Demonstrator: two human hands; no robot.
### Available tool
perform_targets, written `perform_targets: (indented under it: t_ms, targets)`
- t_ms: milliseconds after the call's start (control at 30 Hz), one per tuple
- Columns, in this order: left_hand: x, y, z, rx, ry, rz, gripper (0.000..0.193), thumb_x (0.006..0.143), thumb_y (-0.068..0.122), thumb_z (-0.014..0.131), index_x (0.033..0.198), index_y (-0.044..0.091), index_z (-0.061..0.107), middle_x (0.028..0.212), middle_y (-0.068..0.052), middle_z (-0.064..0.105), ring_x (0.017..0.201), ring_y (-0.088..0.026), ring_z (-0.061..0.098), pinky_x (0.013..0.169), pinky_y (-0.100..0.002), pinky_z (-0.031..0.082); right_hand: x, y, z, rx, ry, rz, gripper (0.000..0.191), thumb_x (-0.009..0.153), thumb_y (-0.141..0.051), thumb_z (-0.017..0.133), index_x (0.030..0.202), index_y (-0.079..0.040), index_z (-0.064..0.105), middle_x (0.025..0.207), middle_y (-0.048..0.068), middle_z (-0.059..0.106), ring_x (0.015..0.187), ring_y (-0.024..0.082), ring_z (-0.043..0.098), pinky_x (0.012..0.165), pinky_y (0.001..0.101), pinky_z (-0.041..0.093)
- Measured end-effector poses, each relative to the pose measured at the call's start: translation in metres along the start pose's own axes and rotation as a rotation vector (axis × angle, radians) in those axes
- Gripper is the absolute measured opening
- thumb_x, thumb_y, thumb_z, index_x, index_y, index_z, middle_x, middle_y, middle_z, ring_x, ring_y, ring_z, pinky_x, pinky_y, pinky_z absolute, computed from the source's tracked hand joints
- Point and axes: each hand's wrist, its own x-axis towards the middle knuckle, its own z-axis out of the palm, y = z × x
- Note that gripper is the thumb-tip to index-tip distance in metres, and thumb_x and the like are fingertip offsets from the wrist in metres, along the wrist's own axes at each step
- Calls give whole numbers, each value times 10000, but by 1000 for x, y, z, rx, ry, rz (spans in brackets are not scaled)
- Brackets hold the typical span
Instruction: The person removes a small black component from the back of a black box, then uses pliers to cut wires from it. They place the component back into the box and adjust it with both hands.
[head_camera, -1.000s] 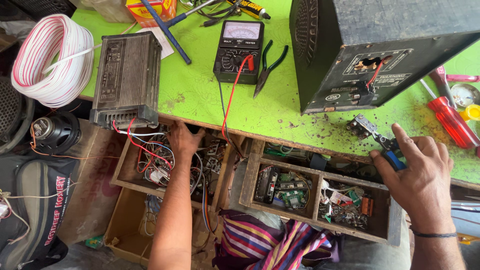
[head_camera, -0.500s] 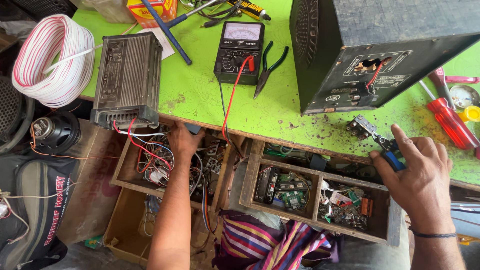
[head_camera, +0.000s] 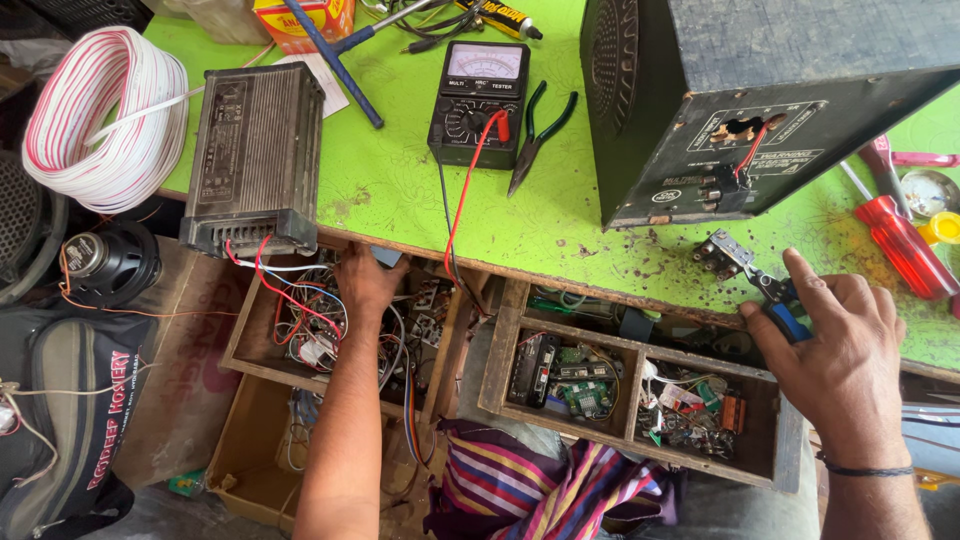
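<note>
The left hand (head_camera: 365, 285) reaches into the left open drawer (head_camera: 250, 345) under the green surface (head_camera: 400, 180), fingers curled down among loose red, white and blue wires (head_camera: 300, 320); whether it has hold of anything I cannot tell. The right hand (head_camera: 840, 350) is closed round blue-handled pliers (head_camera: 775, 295) at the near right edge, their tip at a small metal switch (head_camera: 722, 252) just near of the black speaker box (head_camera: 760, 100). The risk, as I judge it: wires run from the drawer up to the grey power unit (head_camera: 255, 160) overhanging the edge, so a tug could drag it off; the meter (head_camera: 480, 100) lead (head_camera: 465, 200) could snag likewise.
</note>
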Motion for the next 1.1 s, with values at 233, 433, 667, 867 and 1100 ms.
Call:
perform_targets:
  t_ms: [233,433,667,867,1100]
  targets:
    - [1,-5,6,-4,15,60,702,771,467,882,1297,78,631,1295,-203,673,1229,-362,611,1120,-648,334,0,1,0,0,-10,8,621,903,-424,810,1425,-108,697,997,92,605,985,282,575,979,437,472]
    - [4,-6,6,-23,20,-20,746,756,499,901,1166,-53,612,1068,-252,716,963,-365,722,983,-495,527,0,1,1,-14,-14,6,620,900,-423,811,1424,-111,700,989,94,603,989,284,576,976,439,473]
    - [3,-5,4,21,35,1,751,740,503,906,1139,-58,604,1042,-256,723,964,-372,715,950,-481,532,-1,1,1,2,-13,10,620,908,-426,811,1430,-108,701,998,91,607,990,283,576,983,439,474]
    - [3,-8,6,26,47,29,752,755,508,894,1172,-46,602,1048,-229,728,973,-349,714,967,-484,525,-1,1,1,-12,4,-6,611,893,-416,817,1403,-98,707,987,93,602,993,285,578,987,434,473]
    - [6,-5,4,35,-89,-36,749,811,512,842,1314,15,594,934,-171,746,874,-276,732,1021,-486,516,-1,1,1,-9,-2,-3,609,912,-425,810,1415,-98,705,994,91,600,988,274,576,997,432,474]
